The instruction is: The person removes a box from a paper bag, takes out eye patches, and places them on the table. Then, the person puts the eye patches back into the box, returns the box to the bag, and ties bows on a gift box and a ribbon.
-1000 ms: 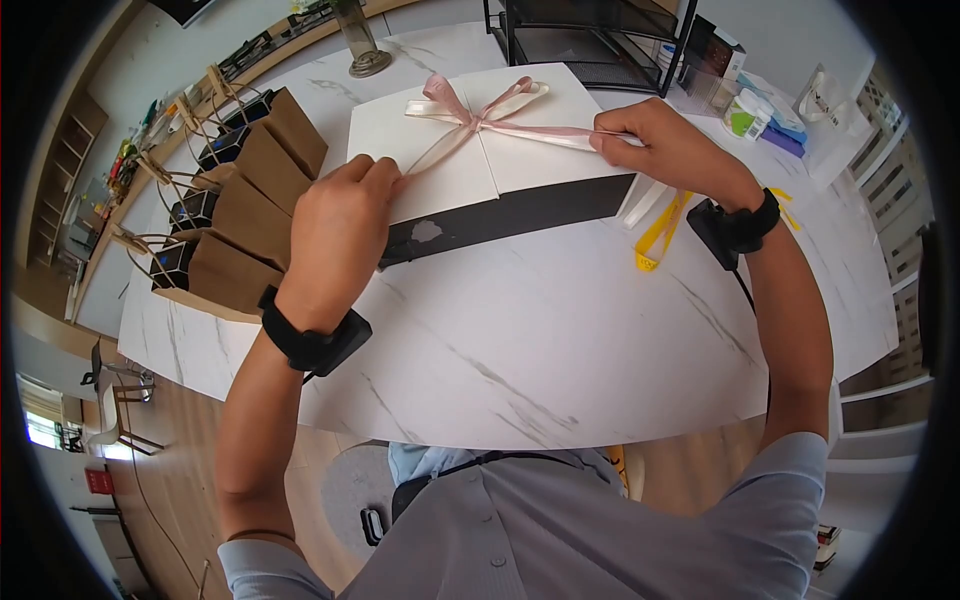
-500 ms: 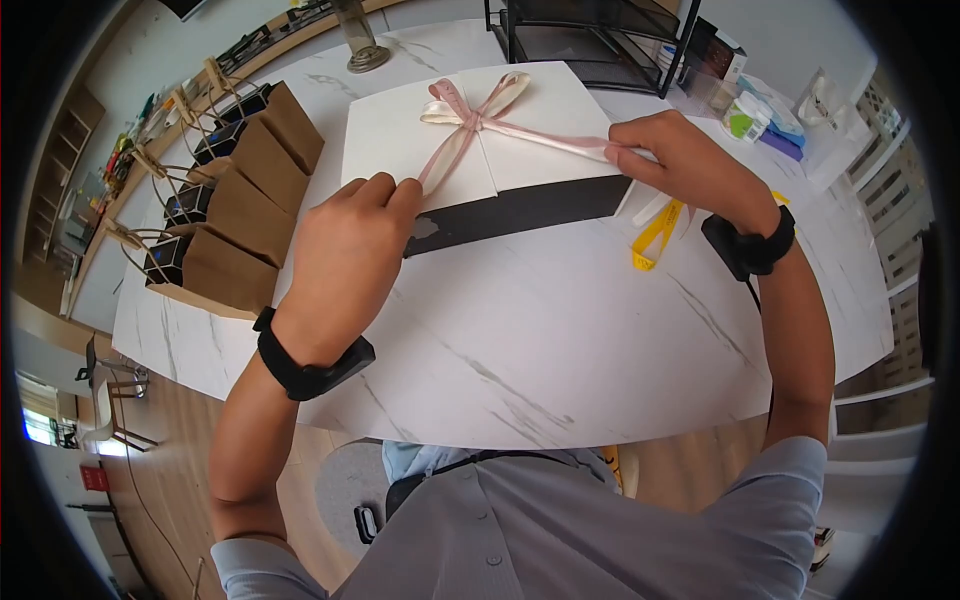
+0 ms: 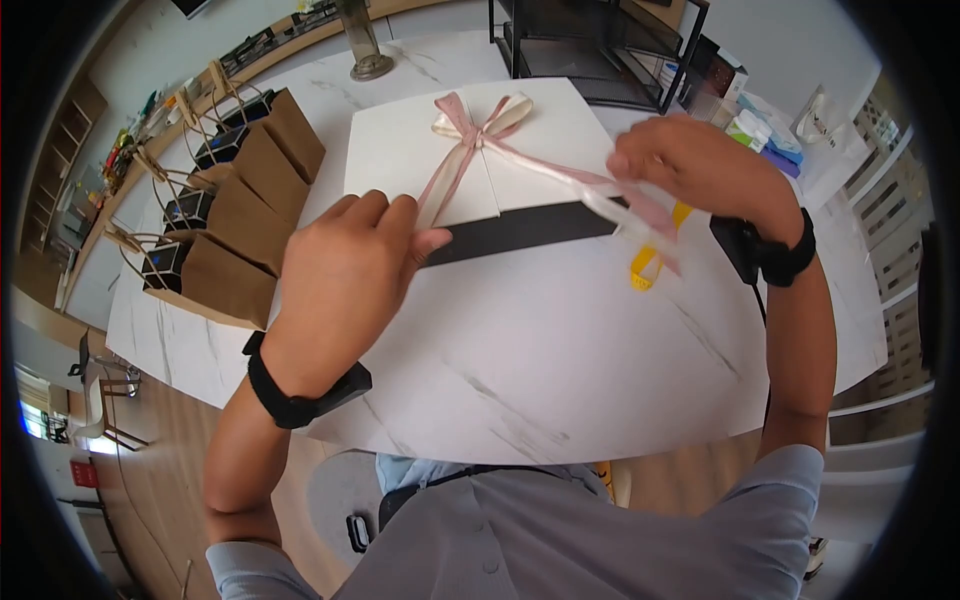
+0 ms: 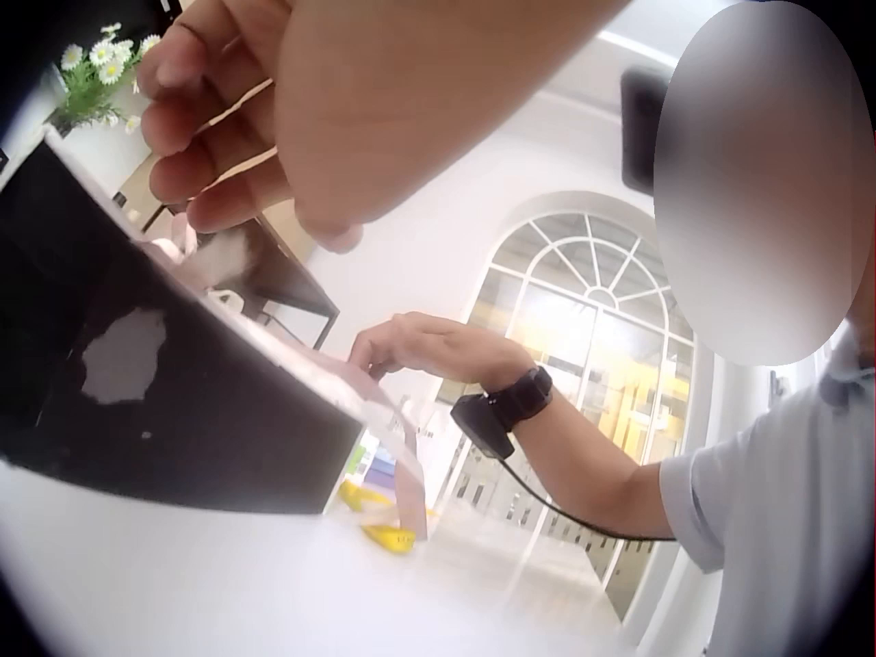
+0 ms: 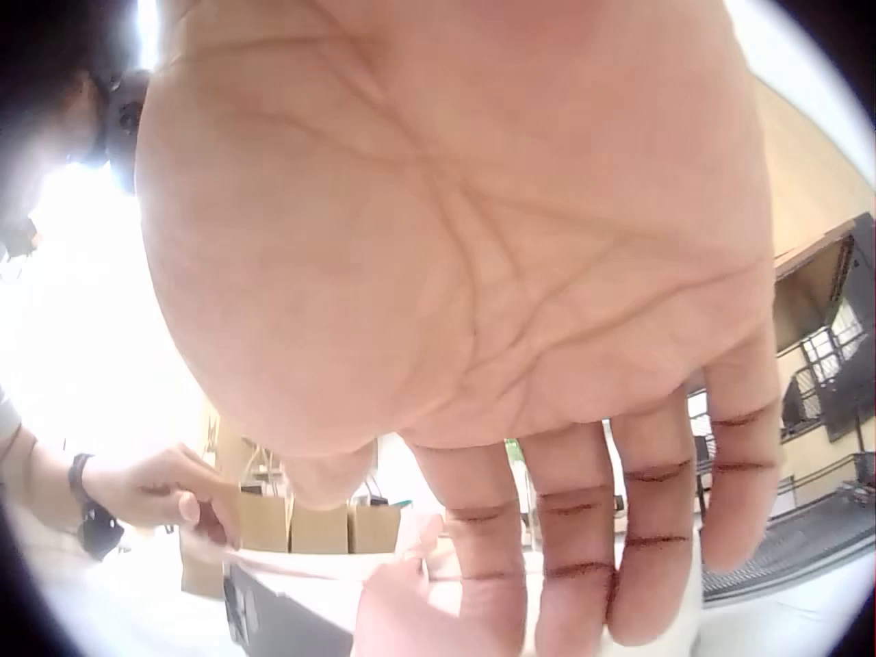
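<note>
A white-lidded black box (image 3: 400, 140) lies on the marble table, with a pink and cream ribbon bow (image 3: 478, 135) on its lid. My left hand (image 3: 345, 285) is at the box's near left corner beside one ribbon tail; in the left wrist view this hand (image 4: 370, 123) has loosely bent fingers, the thumb apart. Beyond the box's right side is my right hand (image 3: 715, 175). The other tail hangs blurred below its fingertips. In the right wrist view, the palm of the right hand (image 5: 452, 247) shows, fingers extended.
Several brown paper bags (image 3: 225, 270) stand in a row on the left. A glass vase (image 3: 365, 50) and a black mesh rack (image 3: 590, 60) are behind the box. Yellow ribbon (image 3: 645, 268) lies to the right, with small packages (image 3: 770, 135) farther back.
My right hand has let go of its ribbon tail, which drops over the box's right front edge. The left hand has moved slightly nearer me, its thumb now apart from the fingers.
</note>
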A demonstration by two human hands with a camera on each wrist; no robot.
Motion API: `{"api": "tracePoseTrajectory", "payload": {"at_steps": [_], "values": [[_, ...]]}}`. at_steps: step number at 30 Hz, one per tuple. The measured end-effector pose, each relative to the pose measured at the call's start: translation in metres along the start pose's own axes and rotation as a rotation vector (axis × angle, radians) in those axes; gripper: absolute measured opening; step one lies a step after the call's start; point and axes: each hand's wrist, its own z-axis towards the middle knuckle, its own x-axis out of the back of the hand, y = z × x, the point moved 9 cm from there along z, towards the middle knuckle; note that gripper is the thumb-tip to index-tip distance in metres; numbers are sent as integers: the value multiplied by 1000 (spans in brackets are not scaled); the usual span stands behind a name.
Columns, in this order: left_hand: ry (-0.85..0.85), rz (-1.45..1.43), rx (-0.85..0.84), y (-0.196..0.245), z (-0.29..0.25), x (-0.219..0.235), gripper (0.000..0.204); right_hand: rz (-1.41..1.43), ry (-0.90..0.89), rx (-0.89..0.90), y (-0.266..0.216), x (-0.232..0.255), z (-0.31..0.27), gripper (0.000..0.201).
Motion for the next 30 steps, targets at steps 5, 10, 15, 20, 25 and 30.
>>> {"api": "tracePoseTrajectory", "payload": {"at_steps": [5, 10, 15, 20, 25, 30], "values": [[25, -231, 37, -56, 60, -10, 40, 163, 415, 208, 11, 19, 77, 30], [64, -384, -229, -81, 108, -68, 40, 173, 315, 191, 5, -3, 140, 33], [-255, -617, -112, -79, 122, -84, 29, 352, 21, 102, 3, -17, 143, 27], [-327, -599, -56, -75, 114, -74, 19, 838, -31, 28, 7, -24, 145, 17], [-323, -682, -1, -85, 116, -77, 19, 872, 76, 345, -23, -10, 157, 18], [-195, -670, -86, -82, 110, -65, 20, 1170, 97, 133, -3, -15, 147, 18]]}}
